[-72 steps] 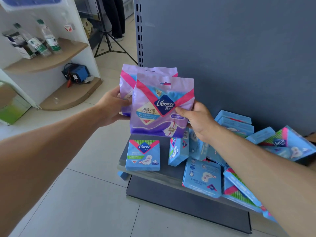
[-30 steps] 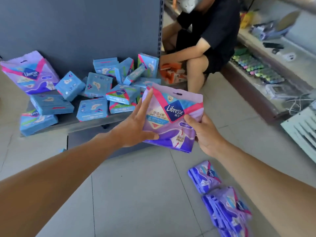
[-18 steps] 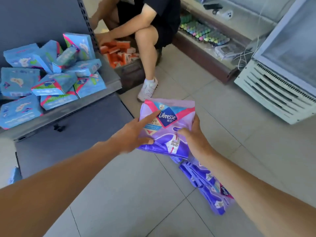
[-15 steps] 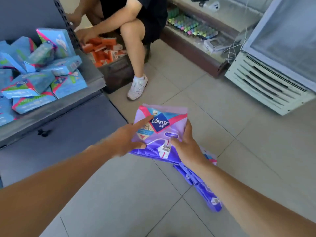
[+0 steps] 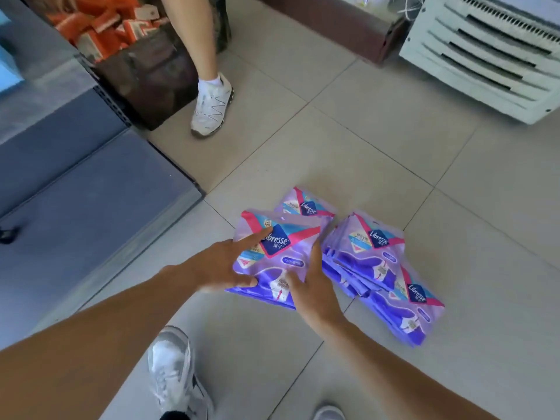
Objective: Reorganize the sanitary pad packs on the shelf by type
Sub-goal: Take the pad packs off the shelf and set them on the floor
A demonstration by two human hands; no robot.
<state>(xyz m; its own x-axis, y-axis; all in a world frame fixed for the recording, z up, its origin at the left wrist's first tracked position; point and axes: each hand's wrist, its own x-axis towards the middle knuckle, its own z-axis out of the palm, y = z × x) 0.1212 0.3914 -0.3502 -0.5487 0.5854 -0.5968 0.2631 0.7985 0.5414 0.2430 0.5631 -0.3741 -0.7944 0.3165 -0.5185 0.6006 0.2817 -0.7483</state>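
A: What are the two hands doing?

B: Both hands are touching one purple Libresse pad pack (image 5: 274,256) in the lower middle of the frame. The left hand (image 5: 222,266) is lying on its left side with the fingers spread out flat. One finger is pointing up toward the blue logo. The thumb is pressing on the dark purple bottom edge.

A: And the other hand?

B: The right hand (image 5: 312,286) is sitting at the pack's right edge. Its fingers are mostly straight and are touching the pack. I cannot tell if any finger is curling under it.

A: Where is the pack lying?

B: It is lying low over the tiled floor (image 5: 348,140), on top of another purple pack (image 5: 306,206) that is peeking out above it.

A: Are more packs showing?

B: Yes. A pile of purple packs (image 5: 381,268) is lying just to the right, fanned out toward the lower right of the frame.

A: What else is showing?

B: The grey shelf base (image 5: 91,192) is sitting at the left. Orange boxes (image 5: 100,31) are piling up in the upper left. Another person's leg and white shoe (image 5: 212,106) are standing near the top middle. A white vented unit (image 5: 485,53) is filling the upper right. The person's own grey shoe (image 5: 172,368) is showing at the bottom.
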